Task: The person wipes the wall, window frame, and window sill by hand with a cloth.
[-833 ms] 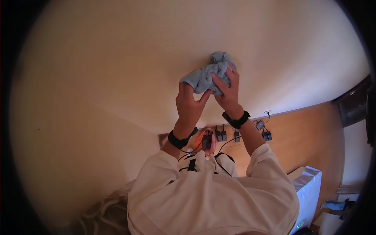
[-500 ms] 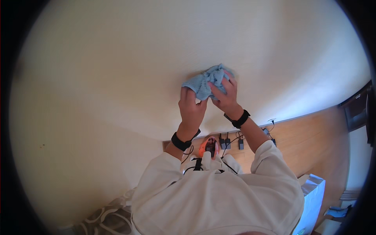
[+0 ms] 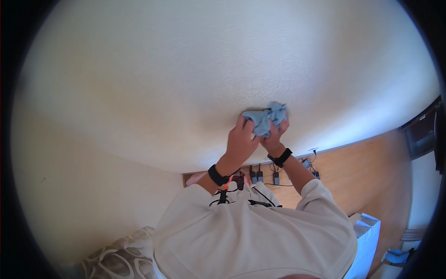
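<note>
A crumpled light-blue cloth (image 3: 262,120) is bunched up against the pale textured wall (image 3: 186,60). My left hand (image 3: 242,139) grips its left side, with the fingers curled over the edge. On the right side, my right hand (image 3: 275,135) holds the cloth too, its fingers partly hidden behind the folds. The two hands are close together, almost touching below the cloth. Each wrist wears a black band.
Several black power adapters (image 3: 259,176) with cables lie on the wooden floor (image 3: 362,172) along the wall's foot. A plug sits in a socket (image 3: 314,151). Patterned fabric (image 3: 118,258) is at lower left, a white box (image 3: 367,242) at lower right, dark furniture (image 3: 420,135) at far right.
Both hands have moved the cloth down the wall and a little to the right. The cloth is more tightly bunched, and the hands are nearer my body.
</note>
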The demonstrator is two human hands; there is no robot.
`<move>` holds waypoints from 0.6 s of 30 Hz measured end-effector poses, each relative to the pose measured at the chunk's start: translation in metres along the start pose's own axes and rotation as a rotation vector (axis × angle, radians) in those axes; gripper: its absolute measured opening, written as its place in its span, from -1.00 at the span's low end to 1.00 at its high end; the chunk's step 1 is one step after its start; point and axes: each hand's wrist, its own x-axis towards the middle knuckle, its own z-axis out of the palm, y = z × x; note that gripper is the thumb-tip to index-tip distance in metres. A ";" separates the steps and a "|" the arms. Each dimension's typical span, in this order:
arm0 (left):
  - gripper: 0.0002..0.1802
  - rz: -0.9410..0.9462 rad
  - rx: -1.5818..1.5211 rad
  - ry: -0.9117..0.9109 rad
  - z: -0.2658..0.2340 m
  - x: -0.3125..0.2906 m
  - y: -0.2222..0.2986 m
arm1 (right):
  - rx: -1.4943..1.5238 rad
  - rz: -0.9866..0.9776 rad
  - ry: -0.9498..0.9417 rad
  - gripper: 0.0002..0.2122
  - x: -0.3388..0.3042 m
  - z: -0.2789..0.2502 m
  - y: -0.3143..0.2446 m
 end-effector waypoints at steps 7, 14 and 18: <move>-0.51 -0.227 0.021 0.166 -0.048 -0.019 -0.010 | 0.108 -0.098 -0.067 -0.55 0.039 0.035 -0.054; -0.53 -0.121 -0.186 0.368 -0.039 0.045 0.028 | 0.158 -0.184 0.086 -0.57 0.144 0.013 -0.049; -0.54 0.019 -0.067 0.340 -0.001 0.061 0.046 | 0.084 -0.167 0.117 -0.62 0.152 -0.023 -0.006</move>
